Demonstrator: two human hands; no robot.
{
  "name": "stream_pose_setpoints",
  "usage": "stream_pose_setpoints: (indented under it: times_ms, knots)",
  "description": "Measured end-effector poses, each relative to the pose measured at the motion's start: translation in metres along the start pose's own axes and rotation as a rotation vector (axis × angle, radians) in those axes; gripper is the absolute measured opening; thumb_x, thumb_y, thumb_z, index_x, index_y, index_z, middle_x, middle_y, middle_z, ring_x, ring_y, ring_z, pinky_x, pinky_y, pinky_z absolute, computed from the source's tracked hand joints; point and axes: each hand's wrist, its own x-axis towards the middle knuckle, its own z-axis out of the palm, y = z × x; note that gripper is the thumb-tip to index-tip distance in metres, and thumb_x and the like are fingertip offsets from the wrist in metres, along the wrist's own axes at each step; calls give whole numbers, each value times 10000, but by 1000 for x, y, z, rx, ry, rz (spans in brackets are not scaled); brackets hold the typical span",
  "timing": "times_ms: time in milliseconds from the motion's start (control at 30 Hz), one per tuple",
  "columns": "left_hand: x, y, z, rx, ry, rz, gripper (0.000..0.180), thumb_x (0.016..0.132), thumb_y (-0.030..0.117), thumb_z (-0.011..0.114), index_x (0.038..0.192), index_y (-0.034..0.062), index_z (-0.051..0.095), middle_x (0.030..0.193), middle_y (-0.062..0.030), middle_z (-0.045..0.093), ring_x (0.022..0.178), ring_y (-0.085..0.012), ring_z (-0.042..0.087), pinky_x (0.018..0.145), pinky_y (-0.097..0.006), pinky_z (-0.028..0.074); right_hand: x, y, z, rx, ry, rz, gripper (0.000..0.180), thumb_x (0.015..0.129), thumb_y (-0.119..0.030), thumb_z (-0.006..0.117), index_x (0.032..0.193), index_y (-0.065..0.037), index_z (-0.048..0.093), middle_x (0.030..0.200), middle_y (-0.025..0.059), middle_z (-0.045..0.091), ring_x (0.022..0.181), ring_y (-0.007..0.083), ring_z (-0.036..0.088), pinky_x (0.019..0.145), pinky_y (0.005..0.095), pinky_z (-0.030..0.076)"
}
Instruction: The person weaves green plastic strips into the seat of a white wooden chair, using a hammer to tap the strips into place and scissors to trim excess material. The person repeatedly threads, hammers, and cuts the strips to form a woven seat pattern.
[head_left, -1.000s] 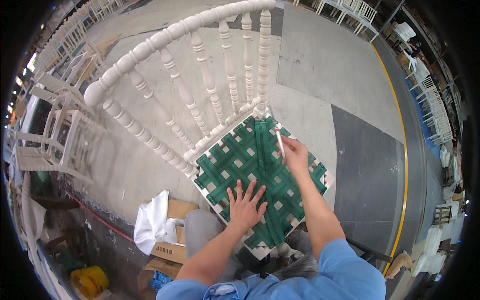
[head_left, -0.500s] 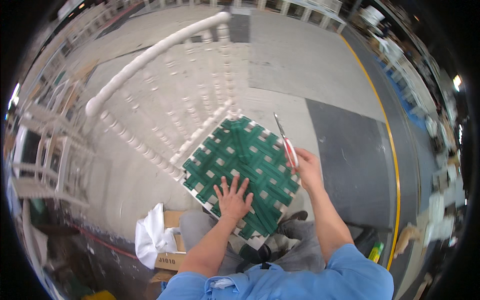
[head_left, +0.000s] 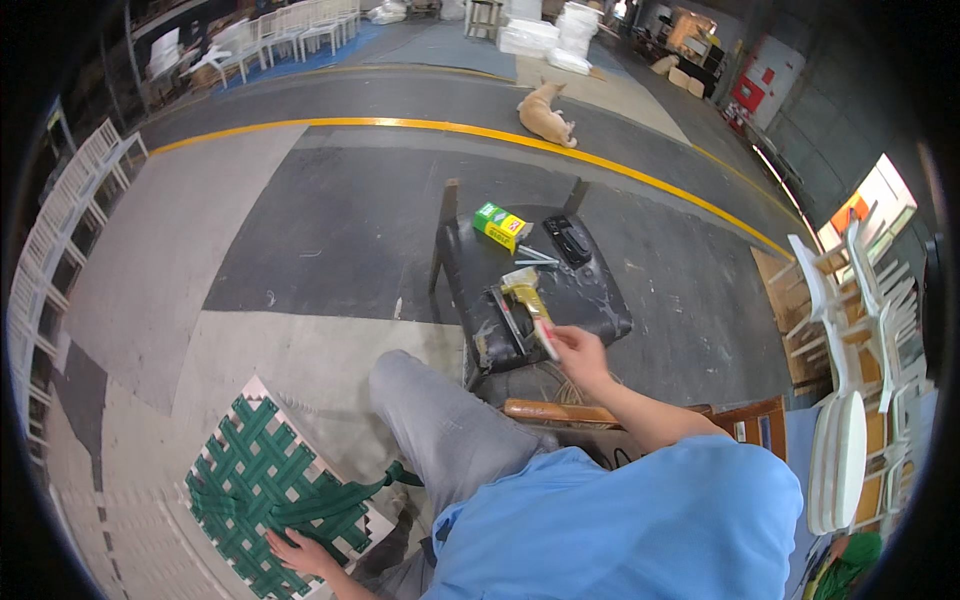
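Observation:
My left hand (head_left: 300, 555) lies flat with fingers spread on the green woven webbing seat (head_left: 255, 450) of a white chair frame (head_left: 263, 388). A loose webbing strap (head_left: 350, 492) runs from the seat toward my knee. Over a worn black stool-like seat (head_left: 600, 300), my right hand (head_left: 582, 356) is closed on the red-and-white handle of the scissors (head_left: 546, 336); their blades are hard to make out. Just beyond them lies a yellow object (head_left: 522, 288), its kind blurred. A black and grey tool (head_left: 508, 318) sits beside it.
The black seat also carries a green-and-yellow box (head_left: 501, 227), silver strips (head_left: 536, 257) and a black device (head_left: 568, 240). A wooden chair part (head_left: 560, 411) is by my right side. White chairs (head_left: 870, 330) are stacked at right. A dog (head_left: 546, 115) lies beyond the yellow line.
My view has swung to the right. My right hand has moved with the scissors from beside the webbing seat to over the black seat. My left hand still rests on the webbing.

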Motion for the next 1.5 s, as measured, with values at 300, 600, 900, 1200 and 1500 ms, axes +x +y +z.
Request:
stream_pose_setpoints:
  times_ms: [300,600,900,1200,1500]
  knots:
    - [-62,-21,0,-406,280,-374,663,966,263,652,1501,-31,395,1447,-299,488,1307,-438,519,1063,-504,467,94,49,-57,-772,337,-209,352,889,-270,707,1145,-30,722,1047,215,732,985,384,708,875,465,547]
    - [-95,20,16,-1998,-490,-1069,416,1094,262,399,1462,72,444,1429,-167,548,1278,-405,559,1035,-666,459,123,-6,-32,-1184,194,-195,378,932,-349,677,1149,-45,742,1140,236,690,1075,423,647,937,497,505]
    - [-99,30,27,-1769,-388,-916,434,1094,372,425,1379,46,451,1287,-197,600,1101,-387,649,862,-655,544,11,-25,202,-134,-818,-747,310,927,-169,717,1191,-6,695,1107,131,723,1001,201,693,899,335,537]
    - [-135,-8,-14,-1387,-325,-792,535,1037,357,563,1475,85,418,1293,-165,608,1032,-354,655,920,-488,534,-150,12,377,-714,-1382,-336,709,851,-525,749,1221,75,677,1206,224,711,1117,336,686,957,420,515]
    - [-162,25,-4,-1838,-797,-626,480,1061,454,508,1270,27,579,1102,-143,695,902,-280,695,805,-412,581,-173,34,274,-541,-1629,-10,463,956,-462,672,984,-8,761,839,82,715,768,203,639,732,375,494]
